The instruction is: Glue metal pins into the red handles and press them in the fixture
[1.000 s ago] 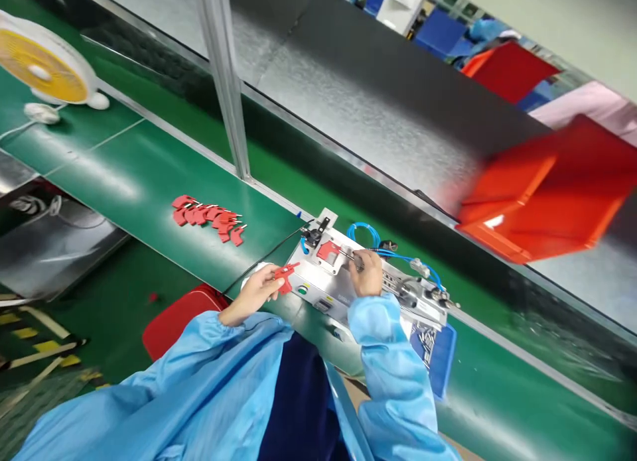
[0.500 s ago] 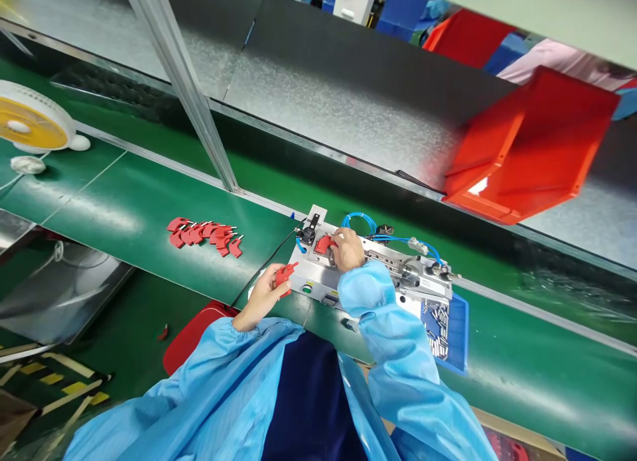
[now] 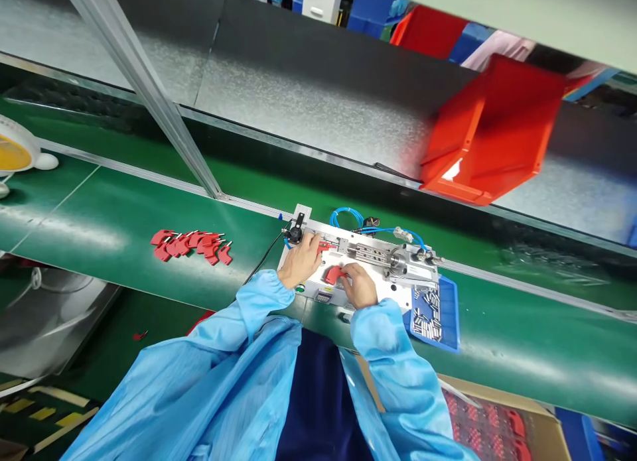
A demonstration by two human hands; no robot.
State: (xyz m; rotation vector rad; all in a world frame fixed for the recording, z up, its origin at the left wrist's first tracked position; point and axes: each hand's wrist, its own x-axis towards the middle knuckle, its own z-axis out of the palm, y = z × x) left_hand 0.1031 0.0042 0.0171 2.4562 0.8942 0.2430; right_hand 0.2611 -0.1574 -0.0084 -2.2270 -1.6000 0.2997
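Note:
My left hand (image 3: 301,258) is on the left end of a metal assembly fixture (image 3: 371,254). Its fingers are closed at a red plastic part (image 3: 326,246) lying in the fixture's slot, and they partly cover it. Just in front, my right hand (image 3: 360,286) pinches another red plastic piece (image 3: 334,274) above the white plate of the fixture. A blue tray (image 3: 450,315) of small metal pins (image 3: 428,315) stands at the fixture's right end. Several red parts with metal pins (image 3: 192,244) lie in a pile on the green table to the left.
A metal post (image 3: 149,96) rises behind the table on the left, near a fan (image 3: 17,152). On the raised shelf rests a red bin (image 3: 497,136). Blue air hoses (image 3: 348,212) run behind the fixture. Below the table at right is a carton (image 3: 540,424) with red parts.
My left hand has carried its red part up into the fixture. My right hand has taken the other red piece out of the fixture toward me. The view has shifted right.

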